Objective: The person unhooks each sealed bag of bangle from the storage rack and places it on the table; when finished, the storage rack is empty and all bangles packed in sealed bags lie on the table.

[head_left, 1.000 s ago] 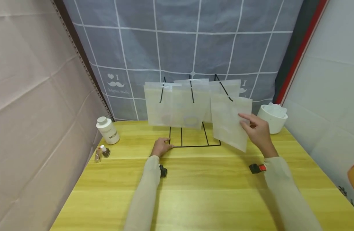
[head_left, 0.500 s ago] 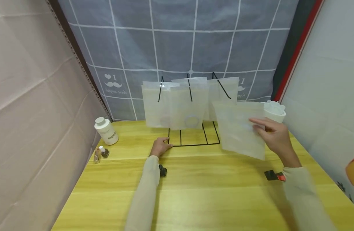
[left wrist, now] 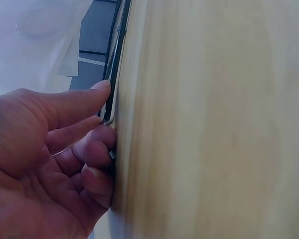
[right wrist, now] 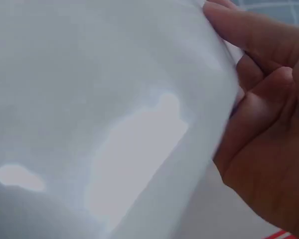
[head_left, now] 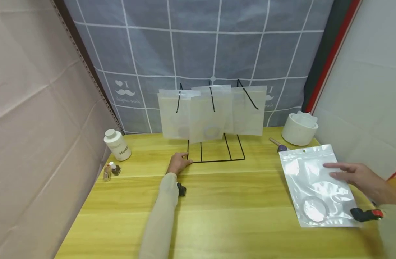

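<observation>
A black wire rack (head_left: 217,160) stands at the back of the yellow table (head_left: 224,219), with three frosted pouches (head_left: 211,115) hanging from its hooks. My left hand (head_left: 180,162) holds the front left corner of its base; in the left wrist view the thumb and curled fingers (left wrist: 97,144) pinch the base wire (left wrist: 117,55). Another glossy pouch (head_left: 309,180) with a ring (head_left: 315,209) inside lies low over the table's right side. My right hand (head_left: 350,173) grips its right edge, and the pouch (right wrist: 104,99) fills the right wrist view beside the fingers (right wrist: 249,35).
At the back left stands a white bottle (head_left: 118,145), with small vials (head_left: 110,171) in front of it. A white pot (head_left: 299,128) and a purple-tipped stick (head_left: 278,145) sit at the back right. Fabric walls close in on both sides.
My right hand has carried the pouch from beside the rack down and right to the table's right side, turning it flat. The left hand has stayed on the rack's base.
</observation>
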